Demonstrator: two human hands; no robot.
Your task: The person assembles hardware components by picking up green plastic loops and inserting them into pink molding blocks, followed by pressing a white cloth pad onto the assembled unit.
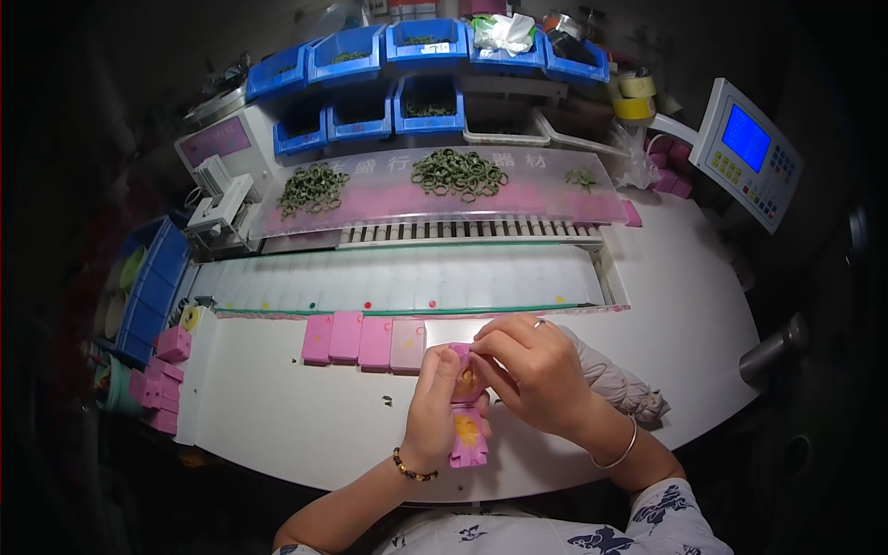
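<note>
Over the near part of the white table, my left hand (pixel 431 407) is closed around a pink mould-like block (pixel 474 454) with yellow patches on its face. The block looks opened out, one half above the other, its lower end pointing towards me. At its upper end, the fingertips of my right hand (pixel 546 375) are pinched together against the pink surface. Whatever lies between those fingertips is too small or hidden to make out. Just beyond my left hand stands a row of several pink blocks (pixel 376 341), the rightmost one (pixel 407 348) paler.
Piles of dark green rings (pixel 461 173) lie on a clear sheet (pixel 379 196) above a roller strip (pixel 462 231). Blue bins (pixel 429 111) line the back. A grey cloth (pixel 606 375) lies beside my right forearm. A control panel (pixel 746 148) stands at the right, more pink blocks (pixel 163 388) at the left.
</note>
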